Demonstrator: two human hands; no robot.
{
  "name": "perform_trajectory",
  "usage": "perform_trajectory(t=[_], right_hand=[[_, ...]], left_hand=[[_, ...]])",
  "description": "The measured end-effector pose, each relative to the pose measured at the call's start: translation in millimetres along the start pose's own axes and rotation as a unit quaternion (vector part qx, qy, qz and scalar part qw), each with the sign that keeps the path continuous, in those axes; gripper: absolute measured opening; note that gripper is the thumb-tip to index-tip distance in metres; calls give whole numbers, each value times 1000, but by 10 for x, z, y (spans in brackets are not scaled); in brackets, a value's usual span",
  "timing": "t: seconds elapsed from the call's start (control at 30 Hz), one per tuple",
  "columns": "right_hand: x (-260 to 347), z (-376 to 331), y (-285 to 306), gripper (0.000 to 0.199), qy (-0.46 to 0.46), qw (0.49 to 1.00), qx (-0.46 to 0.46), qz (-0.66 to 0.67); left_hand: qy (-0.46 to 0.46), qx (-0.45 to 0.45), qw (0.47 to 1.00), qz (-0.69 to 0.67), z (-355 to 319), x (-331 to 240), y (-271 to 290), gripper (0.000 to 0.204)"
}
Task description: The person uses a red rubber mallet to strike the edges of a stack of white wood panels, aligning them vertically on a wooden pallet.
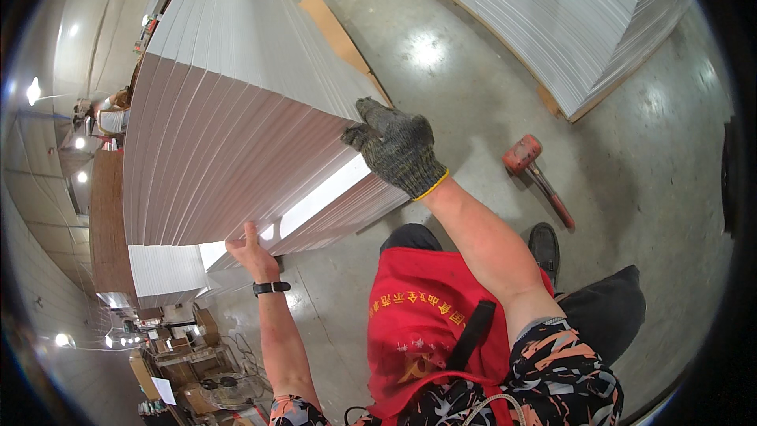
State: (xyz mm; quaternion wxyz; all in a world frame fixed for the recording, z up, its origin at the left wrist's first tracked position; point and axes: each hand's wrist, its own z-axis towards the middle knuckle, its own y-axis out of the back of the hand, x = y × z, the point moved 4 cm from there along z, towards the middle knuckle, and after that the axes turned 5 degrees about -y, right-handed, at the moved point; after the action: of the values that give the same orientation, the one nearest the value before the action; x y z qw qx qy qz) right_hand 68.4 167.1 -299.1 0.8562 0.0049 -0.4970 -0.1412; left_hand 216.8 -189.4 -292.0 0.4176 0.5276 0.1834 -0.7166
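Note:
A tall stack of white and grey cardboard sheets (229,142) stands before me on the left. A bright white strip of sheet face (327,185) shows in a gap between its upper and lower layers. My left hand (254,254), bare and with a black watch at the wrist, grips the near edge of the upper sheets, thumb up; its other fingers are mostly hidden. My right hand (398,146), in a dark grey knitted glove with a yellow cuff, is closed round the right corner of the same sheets.
A red-headed mallet (522,155) lies on the grey floor (631,213) to the right. Another sheet stack (552,16) rests on a wooden pallet at the far right. Brown board (335,28) sticks out behind my stack. Cartons and a fan (225,390) stand at lower left.

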Motion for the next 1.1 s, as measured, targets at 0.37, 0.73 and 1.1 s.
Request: perform_trajectory(t=[0.37, 0.73, 1.1], right_hand=[[-2428, -993, 754, 54, -416, 811, 102, -398], [-2784, -1901, 1441, 61, -459, 789, 18, -408], [-1973, -1014, 1143, 26, -214, 905, 15, -368]], left_hand=[[-41, 44, 997, 50, 1, -9, 55, 43], [62, 4, 994, 86, 83, 92, 185, 47], [33, 48, 990, 132, 126, 125, 230, 47]])
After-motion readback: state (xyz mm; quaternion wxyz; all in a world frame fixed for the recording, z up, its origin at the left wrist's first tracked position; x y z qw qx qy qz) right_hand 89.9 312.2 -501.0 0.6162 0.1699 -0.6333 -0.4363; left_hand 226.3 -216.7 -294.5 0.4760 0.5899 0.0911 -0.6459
